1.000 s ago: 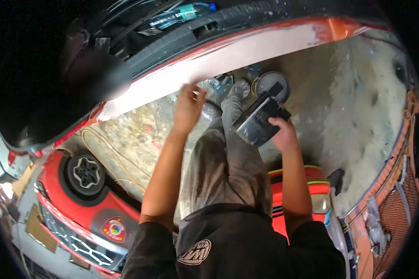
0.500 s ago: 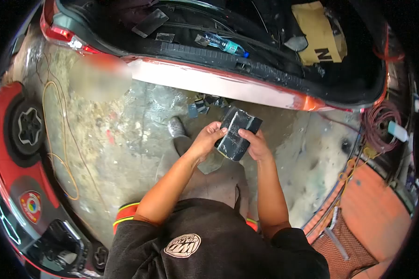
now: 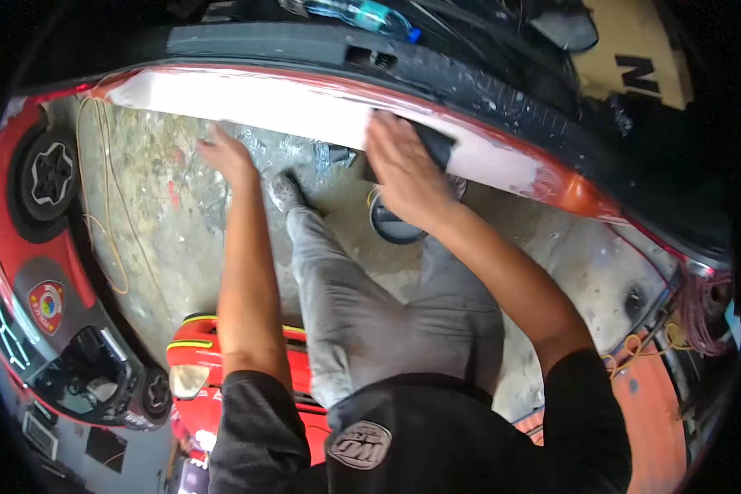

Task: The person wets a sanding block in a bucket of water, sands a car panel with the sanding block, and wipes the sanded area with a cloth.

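My right hand (image 3: 407, 169) lies flat over a dark piece of sandpaper (image 3: 435, 145), with its fingers pressing it against the white-primed face of the red car's rear bumper (image 3: 247, 99). Part of the sandpaper is hidden beneath the palm. My left hand (image 3: 230, 156) is held out just below the bumper's left part, open and with nothing in it; its fingers are a little blurred. I cannot tell whether its fingertips touch the bumper.
A round dark bucket (image 3: 376, 224) stands on the floor below my right hand. Above the bumper, the open trunk holds a water bottle (image 3: 375, 16) and a brown paper bag (image 3: 626, 49). Another red car (image 3: 29, 280) stands at left near a yellow hose (image 3: 111, 198). Coiled hoses (image 3: 704, 313) hang at right.
Both hands held the sandpaper in front of my body. Now the left has let go and moved left, while the right has carried the sandpaper up onto the bumper. My view has moved closer to the bumper.
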Tool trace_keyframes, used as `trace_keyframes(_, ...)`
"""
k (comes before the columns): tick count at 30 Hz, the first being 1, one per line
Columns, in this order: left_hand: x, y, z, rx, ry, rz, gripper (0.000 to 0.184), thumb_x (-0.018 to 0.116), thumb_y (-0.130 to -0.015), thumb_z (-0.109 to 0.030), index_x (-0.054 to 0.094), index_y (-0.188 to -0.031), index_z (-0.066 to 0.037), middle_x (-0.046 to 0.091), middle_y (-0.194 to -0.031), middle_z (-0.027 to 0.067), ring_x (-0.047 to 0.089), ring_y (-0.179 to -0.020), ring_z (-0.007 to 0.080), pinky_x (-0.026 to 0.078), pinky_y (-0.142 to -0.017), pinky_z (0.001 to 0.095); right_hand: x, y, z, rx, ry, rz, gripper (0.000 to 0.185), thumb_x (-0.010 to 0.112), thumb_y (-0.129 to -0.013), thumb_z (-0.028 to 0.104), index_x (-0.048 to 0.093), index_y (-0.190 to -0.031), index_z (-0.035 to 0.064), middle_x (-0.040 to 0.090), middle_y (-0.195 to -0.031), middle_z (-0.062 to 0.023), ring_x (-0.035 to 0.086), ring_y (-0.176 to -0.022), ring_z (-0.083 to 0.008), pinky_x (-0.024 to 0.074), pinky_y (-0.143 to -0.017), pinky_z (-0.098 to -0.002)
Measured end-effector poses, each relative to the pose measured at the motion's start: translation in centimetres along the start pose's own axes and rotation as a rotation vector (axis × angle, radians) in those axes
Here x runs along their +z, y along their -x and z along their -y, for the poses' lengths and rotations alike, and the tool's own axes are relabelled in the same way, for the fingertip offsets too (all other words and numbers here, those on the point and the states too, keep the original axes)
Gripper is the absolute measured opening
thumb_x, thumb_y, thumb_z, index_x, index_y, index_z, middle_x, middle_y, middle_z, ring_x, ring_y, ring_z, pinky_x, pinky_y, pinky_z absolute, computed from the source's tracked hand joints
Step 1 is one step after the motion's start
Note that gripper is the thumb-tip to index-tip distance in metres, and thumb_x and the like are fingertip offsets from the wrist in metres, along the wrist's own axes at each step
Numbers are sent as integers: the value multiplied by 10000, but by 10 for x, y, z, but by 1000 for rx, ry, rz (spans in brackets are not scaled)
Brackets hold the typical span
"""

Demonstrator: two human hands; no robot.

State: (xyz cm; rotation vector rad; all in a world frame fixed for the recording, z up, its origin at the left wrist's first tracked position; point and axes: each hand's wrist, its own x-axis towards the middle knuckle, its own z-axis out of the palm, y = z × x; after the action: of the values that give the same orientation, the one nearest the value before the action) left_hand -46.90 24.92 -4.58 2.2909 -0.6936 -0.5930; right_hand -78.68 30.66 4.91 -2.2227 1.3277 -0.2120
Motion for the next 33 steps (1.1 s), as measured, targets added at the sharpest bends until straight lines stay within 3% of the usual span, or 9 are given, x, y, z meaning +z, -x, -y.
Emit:
trace_keyframes(7,25,-57,-79,-109,26,-209,866,515,-987,-544,280,-1515,101,399,-1513,355,480,-1353,485,400,-1143,531,43,-39,-3,-174,138,-130,547,296,-1054,162,369,-1562,-27,333,-1658,-185,260,-1568,-275,152,-1306,-443)
trace_keyframes(10,33,-51,-92,-186,35,-190,801,452,-1006,-546,306,-1476,86,474,-1464,329,606,-1218,465,518,-1030,522,1,16,-63,-126,7,22,908,762,-873,390,346,-1583,7,264,-1695,-152,205,-1585,-261,108,-1311,-428)
trace_keyframes(12,29,-45,-95,-211,-135,-215,799,423,-1013,-551,300,-1475,90,495,-1444,322,606,-1212,462,535,-1012,513,-26,57,-89,-181,211,203,899,777,-843,316,359,-1573,-2,279,-1684,-177,225,-1578,-292,143,-1303,-468)
trace_keyframes(18,27,-41,-86,-196,157,-187,771,565,-995,-473,323,-1440,107,425,-1481,353,598,-1241,431,533,-995,513,-49,39,16,-174,-368,-27,724,725,-833,81,488,-1517,111,537,-1450,-175,552,-1317,-346,442,-1116,-505)
trace_keyframes(22,-13,64,-10,-145,335,373,925,477,-1041,-577,150,-1605,79,245,-1658,273,248,-1542,393,258,-1234,500,-45,23,46,164,-962,-347,367,680,-931,33,659,-1297,54,689,-1133,-121,673,-1056,-234,543,-892,-358)
trace_keyframes(25,-46,216,-50,-720,924,635,891,366,-1009,-727,355,-1573,-37,460,-1567,151,462,-1422,320,373,-1168,512,-28,29,47,653,-1741,-349,212,713,-980,101,699,-1171,10,725,-989,15,638,-870,-69,523,-803,-261)
trace_keyframes(27,-49,278,-39,-634,1044,711,890,373,-1000,-740,335,-1583,-69,457,-1566,145,452,-1432,316,432,-1121,547,-9,44,46,757,-1982,-446,232,735,-950,73,695,-1170,11,722,-1051,-23,655,-942,-85,534,-839,-270)
trace_keyframes(31,-40,293,-46,-682,768,560,408,645,-1017,-118,544,-1402,-26,678,-1296,86,683,-1115,220,533,-1012,397,-10,88,23,866,-2012,-298,410,766,-923,83,617,-1296,2,696,-1181,-56,663,-1027,-113,539,-910,-289)
trace_keyframes(33,-46,282,-44,-518,570,835,301,624,-1033,-104,614,-1318,-5,701,-1226,56,660,-1080,166,508,-992,336,-9,112,-4,805,-1261,-424,543,778,-901,123,551,-1379,-1,679,-1242,-100,679,-1065,-219,533,-962,-386)
